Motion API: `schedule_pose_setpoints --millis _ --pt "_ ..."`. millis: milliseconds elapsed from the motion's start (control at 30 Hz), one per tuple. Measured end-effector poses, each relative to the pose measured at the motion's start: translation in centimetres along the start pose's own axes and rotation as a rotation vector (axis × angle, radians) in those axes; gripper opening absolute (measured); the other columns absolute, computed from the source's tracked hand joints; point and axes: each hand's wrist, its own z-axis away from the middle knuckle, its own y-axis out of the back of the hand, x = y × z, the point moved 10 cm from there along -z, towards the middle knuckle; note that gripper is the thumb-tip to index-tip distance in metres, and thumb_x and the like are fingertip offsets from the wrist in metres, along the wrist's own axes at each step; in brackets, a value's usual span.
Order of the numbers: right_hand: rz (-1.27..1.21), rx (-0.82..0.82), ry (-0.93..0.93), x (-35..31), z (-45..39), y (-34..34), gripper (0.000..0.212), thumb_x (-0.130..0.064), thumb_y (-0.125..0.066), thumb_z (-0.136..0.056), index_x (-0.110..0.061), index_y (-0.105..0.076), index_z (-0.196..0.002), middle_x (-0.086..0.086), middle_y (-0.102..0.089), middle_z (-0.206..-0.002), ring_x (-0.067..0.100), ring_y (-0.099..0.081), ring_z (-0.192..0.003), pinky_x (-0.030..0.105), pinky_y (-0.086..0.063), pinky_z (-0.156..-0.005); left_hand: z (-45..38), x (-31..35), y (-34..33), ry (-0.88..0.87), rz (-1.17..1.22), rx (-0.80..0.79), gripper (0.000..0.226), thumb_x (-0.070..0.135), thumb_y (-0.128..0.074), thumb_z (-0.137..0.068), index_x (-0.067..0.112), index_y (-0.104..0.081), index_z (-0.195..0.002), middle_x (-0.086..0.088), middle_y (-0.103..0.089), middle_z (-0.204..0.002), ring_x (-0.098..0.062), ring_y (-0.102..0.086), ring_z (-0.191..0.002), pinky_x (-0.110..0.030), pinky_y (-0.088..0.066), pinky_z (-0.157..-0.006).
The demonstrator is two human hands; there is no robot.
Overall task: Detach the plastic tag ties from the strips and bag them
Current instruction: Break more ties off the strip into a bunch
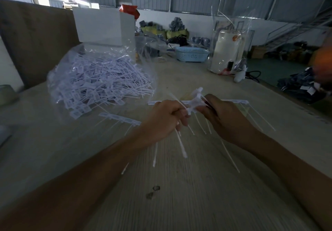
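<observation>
Both hands meet above the middle of the table around a white strip of plastic tag ties (196, 102). My left hand (165, 117) grips several thin tie tails that hang down below its fingers. My right hand (221, 113) holds the strip's head end, more tails dangling under it. A clear plastic bag (111, 51) at the back left holds a big heap of loose white ties (97, 83). Two other tie strips lie flat on the table: one (120, 118) to the left of my hands, one (235, 101) behind my right hand.
The wooden table (179, 185) has a white box (102, 26), a light blue basket (191, 54) and a clear bag over a white container (228, 51) along its far side. A brown board (36, 38) stands at the left. Dark bundles (301, 87) lie beyond the right edge.
</observation>
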Motion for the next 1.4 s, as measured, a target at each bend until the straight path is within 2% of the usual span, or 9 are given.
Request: schedule_pose_setpoints --millis 133,267,400,500,667,867,1000,1167,1400 --pt "-0.154 -0.011 -0.153 1.4 -0.7 0.0 0.030 -0.030 -0.045 -0.102 -0.013 -0.055 -0.080 -0.001 -0.057 -0.069 0.009 -0.053 -0.060 0.030 -0.039 -0.062 0.0 1.1 0.5 -0.080 0.032 0.022 0.026 0.011 -0.063 -0.095 0.033 -0.067 -0.082 0.008 -0.071 -0.072 -0.011 -0.069 -0.060 -0.038 -0.060 -0.064" --pt "-0.324 -0.034 -0.276 2.8 -0.1 -0.1 0.035 -0.037 -0.050 -0.100 -0.023 -0.063 -0.070 -0.007 -0.060 -0.056 -0.003 -0.052 -0.045 0.009 -0.036 -0.046 0.1 1.2 0.3 -0.127 0.015 0.035 0.018 0.016 -0.063 -0.094 0.027 -0.068 -0.107 0.011 -0.070 -0.074 -0.006 -0.069 -0.065 -0.043 -0.061 -0.067" --pt "-0.434 -0.091 -0.352 3.4 0.3 -0.6 0.036 -0.045 -0.053 -0.096 -0.016 -0.071 -0.083 -0.005 -0.064 -0.059 0.002 -0.051 -0.045 0.017 -0.038 -0.046 0.4 2.0 0.2 -0.240 -0.148 0.036 0.034 0.014 -0.059 -0.093 0.037 -0.057 -0.119 0.005 -0.071 -0.081 -0.010 -0.068 -0.066 -0.041 -0.058 -0.061" --pt "-0.537 -0.163 -0.356 3.1 0.6 -1.3 0.054 -0.055 -0.056 -0.086 -0.003 -0.069 -0.088 0.001 -0.058 -0.061 0.008 -0.044 -0.047 0.021 -0.036 -0.045 0.7 2.5 0.4 -0.291 -0.268 0.088 0.042 0.008 -0.055 -0.094 0.038 -0.054 -0.123 0.000 -0.072 -0.095 -0.016 -0.069 -0.075 -0.042 -0.057 -0.065" --pt "-0.552 -0.171 -0.353 3.0 0.6 -1.7 0.031 -0.029 -0.055 -0.100 -0.003 -0.068 -0.089 -0.003 -0.053 -0.060 0.009 -0.041 -0.048 0.021 -0.035 -0.045 0.9 2.9 1.2 -0.289 -0.306 0.099 0.037 0.013 -0.046 -0.094 0.027 -0.064 -0.123 -0.002 -0.070 -0.097 -0.020 -0.067 -0.077 -0.042 -0.056 -0.065" --pt "-0.836 -0.325 -0.443 2.5 1.4 -3.7 0.062 -0.057 -0.060 -0.084 0.001 -0.066 -0.102 -0.006 -0.034 -0.058 0.007 -0.029 -0.049 0.022 -0.026 -0.045 1.1 3.7 1.6 -0.250 -0.326 0.154 0.031 0.019 -0.052 -0.099 0.033 -0.057 -0.127 0.002 -0.069 -0.106 -0.018 -0.065 -0.090 -0.042 -0.054 -0.074" --pt "-1.010 -0.300 -0.495 2.1 1.5 -4.4 0.029 -0.037 -0.059 -0.094 -0.013 -0.066 -0.082 -0.005 -0.028 -0.059 0.008 -0.023 -0.050 0.020 -0.023 -0.044 1.3 3.9 1.9 -0.249 -0.310 0.178 0.031 0.017 -0.055 -0.098 0.028 -0.058 -0.127 0.002 -0.070 -0.103 -0.019 -0.065 -0.088 -0.042 -0.054 -0.072" --pt "-1.152 -0.135 -0.554 3.2 1.0 -3.3 0.031 -0.027 -0.045 -0.103 -0.018 -0.045 -0.073 -0.004 -0.035 -0.060 0.010 -0.027 -0.049 0.021 -0.024 -0.045 1.3 3.9 1.8 -0.268 -0.322 0.171 0.029 0.021 -0.062 -0.095 0.026 -0.062 -0.124 0.002 -0.071 -0.104 -0.018 -0.066 -0.087 -0.040 -0.054 -0.072" --pt "-0.705 -0.149 -0.396 2.6 0.8 -2.4 0.031 -0.030 -0.037 -0.107 -0.001 -0.048 -0.103 0.011 -0.067 -0.071 0.025 -0.057 -0.059 0.036 -0.047 -0.058 1.1 3.2 1.3 -0.233 -0.363 0.119 0.028 0.020 -0.058 -0.098 0.024 -0.068 -0.123 0.000 -0.071 -0.110 -0.021 -0.068 -0.096 -0.041 -0.054 -0.078"
